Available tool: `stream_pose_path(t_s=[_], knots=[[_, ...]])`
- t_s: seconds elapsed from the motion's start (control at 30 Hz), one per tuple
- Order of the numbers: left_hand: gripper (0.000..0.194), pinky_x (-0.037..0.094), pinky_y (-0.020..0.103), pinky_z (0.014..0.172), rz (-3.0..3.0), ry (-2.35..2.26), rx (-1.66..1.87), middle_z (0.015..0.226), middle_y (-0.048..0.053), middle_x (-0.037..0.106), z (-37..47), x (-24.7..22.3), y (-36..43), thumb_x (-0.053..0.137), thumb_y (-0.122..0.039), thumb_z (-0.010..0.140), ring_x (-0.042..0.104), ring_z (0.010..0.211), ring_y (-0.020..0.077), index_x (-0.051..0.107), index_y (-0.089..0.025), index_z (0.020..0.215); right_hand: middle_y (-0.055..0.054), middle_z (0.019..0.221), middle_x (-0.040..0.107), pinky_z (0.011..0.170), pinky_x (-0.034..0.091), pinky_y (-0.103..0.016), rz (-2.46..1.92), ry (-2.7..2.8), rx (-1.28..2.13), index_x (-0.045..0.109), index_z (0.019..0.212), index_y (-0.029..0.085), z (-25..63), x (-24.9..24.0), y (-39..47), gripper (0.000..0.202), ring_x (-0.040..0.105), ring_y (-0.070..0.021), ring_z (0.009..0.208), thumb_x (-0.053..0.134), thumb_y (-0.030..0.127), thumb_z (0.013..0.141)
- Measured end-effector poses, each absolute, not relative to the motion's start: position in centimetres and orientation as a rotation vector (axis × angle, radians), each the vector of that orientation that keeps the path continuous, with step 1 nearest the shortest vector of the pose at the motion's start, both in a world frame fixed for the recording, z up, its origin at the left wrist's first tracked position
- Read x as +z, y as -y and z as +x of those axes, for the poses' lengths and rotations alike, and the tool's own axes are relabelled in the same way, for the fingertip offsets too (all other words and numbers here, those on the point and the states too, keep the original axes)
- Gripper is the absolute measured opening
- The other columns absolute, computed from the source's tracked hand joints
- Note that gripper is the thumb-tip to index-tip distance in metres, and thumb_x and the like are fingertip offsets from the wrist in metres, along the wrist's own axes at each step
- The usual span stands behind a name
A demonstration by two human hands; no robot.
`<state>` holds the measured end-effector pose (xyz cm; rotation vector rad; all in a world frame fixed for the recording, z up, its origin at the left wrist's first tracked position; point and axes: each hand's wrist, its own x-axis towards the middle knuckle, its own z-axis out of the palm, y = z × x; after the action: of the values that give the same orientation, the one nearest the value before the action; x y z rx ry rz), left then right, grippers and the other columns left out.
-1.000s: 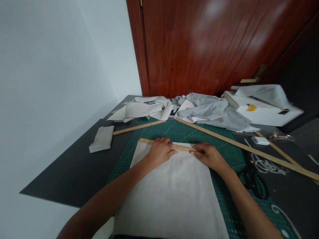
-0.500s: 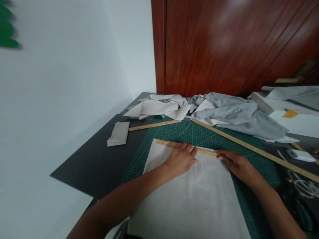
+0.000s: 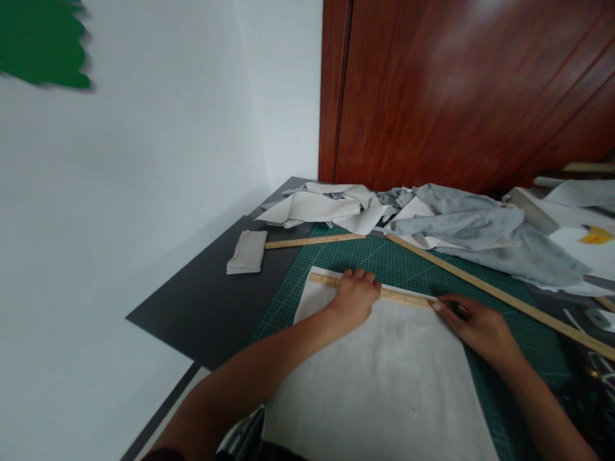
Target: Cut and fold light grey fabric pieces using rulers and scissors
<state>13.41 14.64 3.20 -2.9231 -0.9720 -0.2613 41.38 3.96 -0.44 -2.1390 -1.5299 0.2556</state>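
Observation:
A large off-white cloth (image 3: 394, 371) lies over the green cutting mat (image 3: 288, 288) and reaches down to the bottom of the view. Along its far edge rests a short wooden ruler (image 3: 403, 296). My left hand (image 3: 355, 298) is closed over the middle of this ruler, fingers curled across its far side. At the ruler's right end, by the cloth's far right corner, my right hand (image 3: 473, 320) pinches with thumb and forefinger; whether it grips the ruler, the cloth or both is too small to tell.
A second wooden ruler (image 3: 317, 241) touches a folded cloth stack (image 3: 247, 251) at the left. One long wooden ruler (image 3: 500, 293) crosses the mat's right side. Crumpled cloth pieces (image 3: 461, 214) lie at the back, before a wooden door (image 3: 446, 96). White cables sit at the right.
The view has shifted, so the scene sits further right. My left hand's fingers have drawn together and curled over the ruler. My right hand stays at the ruler's right end.

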Motion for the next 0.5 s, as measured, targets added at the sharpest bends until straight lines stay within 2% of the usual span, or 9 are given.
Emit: stream_pose_path(t_s=[0.13,0.2,0.33,0.43,0.5], knots=[[0.019,0.048,0.043,0.083,-2.942,1.033,-0.257,0.108,0.011,0.068,13.1,3.6,-15.4,0.055,-0.010,0.094,0.060,0.107,0.0275,0.070,-0.016,0.104,-0.006,0.076,0.078,0.061,0.052,-0.036,-2.235,1.496,0.216,0.078,0.087,0.027,42.0,-0.5,-5.3,0.054,0.076,-0.0320,0.077,0.063,0.078,0.077],[0.022,0.048,0.042,0.083,-2.937,1.023,-0.243,0.108,0.011,0.068,12.9,3.7,-15.7,0.054,-0.007,0.093,0.060,0.107,0.0272,0.070,-0.016,0.105,-0.006,0.073,0.077,0.059,0.050,-0.034,-2.200,1.544,0.180,0.077,0.087,0.026,42.3,-0.4,-5.8,0.054,0.074,-0.0301,0.072,0.062,0.078,0.079],[0.024,0.047,0.042,0.084,-2.898,1.031,-0.236,0.108,0.012,0.068,12.9,3.6,-16.5,0.050,-0.006,0.095,0.060,0.107,0.0277,0.070,-0.015,0.103,-0.011,0.081,0.077,0.066,0.049,-0.035,-2.024,1.563,0.012,0.076,0.100,0.020,43.7,-0.2,-6.0,0.054,0.072,-0.0284,0.075,0.041,0.060,0.099],[0.025,0.046,0.043,0.085,-2.884,1.025,-0.274,0.109,0.011,0.068,12.8,3.3,-17.4,0.048,-0.007,0.097,0.060,0.106,0.0279,0.070,-0.016,0.104,-0.018,0.092,0.078,0.067,0.047,-0.037,-2.131,1.438,-0.283,0.074,0.114,0.013,45.3,0.4,-5.7,0.051,0.072,-0.0304,0.079,0.034,0.044,0.103],[0.023,0.045,0.043,0.084,-2.852,1.060,-0.307,0.108,0.011,0.067,12.7,3.2,-18.0,0.048,-0.010,0.099,0.059,0.105,0.0285,0.070,-0.016,0.104,-0.021,0.099,0.079,0.067,0.047,-0.038,-2.273,1.348,-0.421,0.073,0.120,0.012,46.2,0.9,-5.3,0.049,0.073,-0.0323,0.081,0.037,0.040,0.103]])
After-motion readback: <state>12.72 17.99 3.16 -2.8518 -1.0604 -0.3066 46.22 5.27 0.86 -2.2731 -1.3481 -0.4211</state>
